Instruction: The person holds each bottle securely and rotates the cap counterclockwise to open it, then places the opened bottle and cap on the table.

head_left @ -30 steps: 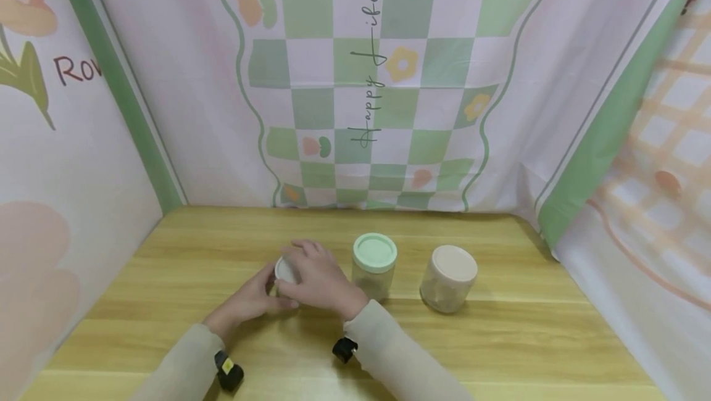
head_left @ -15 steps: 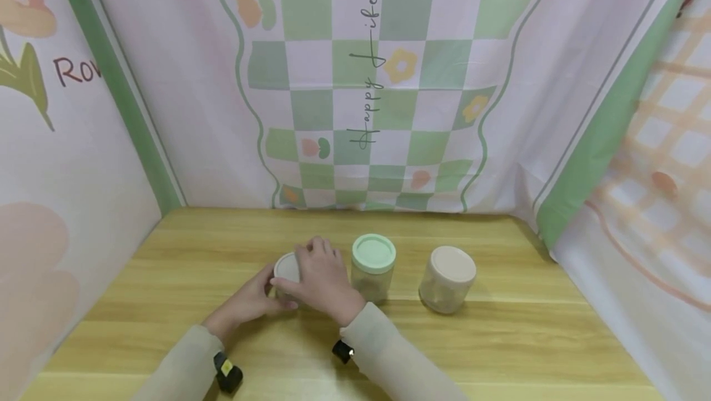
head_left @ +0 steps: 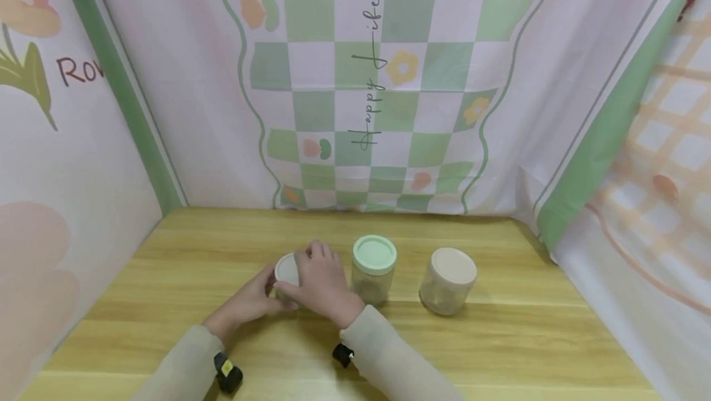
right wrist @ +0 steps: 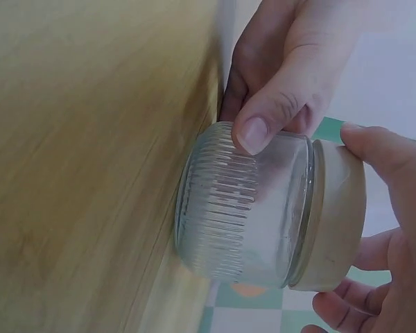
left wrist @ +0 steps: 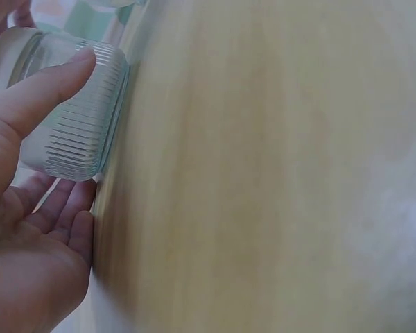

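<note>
A clear glass jar [right wrist: 222, 208] with a ribbed lower wall stands upright on the table, capped by an off-white lid [head_left: 286, 269]. My left hand [head_left: 250, 299] holds the jar's body from the left, its thumb [left wrist: 62, 76] lying along the glass. From above and the right, my right hand [head_left: 322, 284] grips the lid's rim between thumb and fingers, as the right wrist view shows. The lid sits on the jar's mouth. Part of the lid is hidden under the right hand in the head view.
Just right of my right hand stands a jar with a mint green lid [head_left: 374, 255]. Further right is another jar with a beige lid [head_left: 453, 265]. The wooden table [head_left: 500, 351] ends at a checkered curtain [head_left: 355, 105] at the back.
My right hand has turned on the lid and shifted slightly right, baring more of the lid's top. The left hand and the other jars have stayed in place.
</note>
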The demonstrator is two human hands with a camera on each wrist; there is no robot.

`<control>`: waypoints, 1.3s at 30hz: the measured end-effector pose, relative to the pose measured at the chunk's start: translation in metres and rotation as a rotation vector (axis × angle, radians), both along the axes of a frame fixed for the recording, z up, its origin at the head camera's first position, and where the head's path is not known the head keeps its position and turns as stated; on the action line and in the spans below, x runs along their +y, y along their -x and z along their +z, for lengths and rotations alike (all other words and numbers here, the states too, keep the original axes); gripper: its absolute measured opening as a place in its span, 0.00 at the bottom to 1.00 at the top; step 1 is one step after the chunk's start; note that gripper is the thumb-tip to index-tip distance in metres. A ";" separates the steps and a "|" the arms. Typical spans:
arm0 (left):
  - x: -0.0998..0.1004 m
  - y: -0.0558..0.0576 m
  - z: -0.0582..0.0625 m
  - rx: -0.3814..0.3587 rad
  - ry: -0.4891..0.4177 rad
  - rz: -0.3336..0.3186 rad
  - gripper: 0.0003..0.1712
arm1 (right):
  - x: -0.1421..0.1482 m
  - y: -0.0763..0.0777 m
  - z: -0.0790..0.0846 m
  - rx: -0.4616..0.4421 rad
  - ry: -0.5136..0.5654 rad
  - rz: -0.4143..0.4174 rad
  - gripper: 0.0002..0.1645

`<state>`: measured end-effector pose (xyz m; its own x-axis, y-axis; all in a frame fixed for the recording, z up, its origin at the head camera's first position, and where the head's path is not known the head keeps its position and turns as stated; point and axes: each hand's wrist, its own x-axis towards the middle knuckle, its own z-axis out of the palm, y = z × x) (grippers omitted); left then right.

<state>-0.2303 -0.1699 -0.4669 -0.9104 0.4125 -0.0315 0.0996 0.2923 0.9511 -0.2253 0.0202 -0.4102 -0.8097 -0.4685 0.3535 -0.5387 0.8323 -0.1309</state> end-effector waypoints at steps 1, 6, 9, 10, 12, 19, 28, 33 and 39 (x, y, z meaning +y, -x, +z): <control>0.000 0.000 0.000 -0.001 0.000 0.002 0.50 | 0.000 0.000 0.000 -0.001 0.002 0.005 0.40; -0.001 0.000 -0.001 0.006 -0.003 -0.001 0.50 | 0.001 0.003 -0.002 -0.010 0.007 0.029 0.40; -0.001 0.000 -0.002 0.013 -0.002 -0.006 0.49 | 0.002 0.004 -0.003 -0.031 0.015 0.043 0.40; -0.001 0.000 -0.002 0.014 -0.001 -0.006 0.49 | 0.003 0.005 -0.003 -0.040 0.020 0.048 0.40; -0.001 0.000 -0.002 0.012 -0.001 -0.002 0.49 | 0.003 0.006 -0.003 -0.061 0.035 0.058 0.41; -0.001 0.001 -0.002 0.002 0.007 0.016 0.49 | 0.005 0.007 -0.002 -0.150 0.119 0.089 0.41; -0.001 0.002 -0.003 0.000 0.027 0.020 0.51 | 0.010 0.009 -0.002 -0.262 0.206 0.128 0.40; 0.000 0.001 -0.003 0.005 0.025 0.019 0.52 | 0.013 0.010 -0.002 -0.278 0.233 0.175 0.39; 0.000 0.001 -0.001 0.014 0.013 0.011 0.51 | 0.017 0.013 -0.001 -0.310 0.254 0.258 0.36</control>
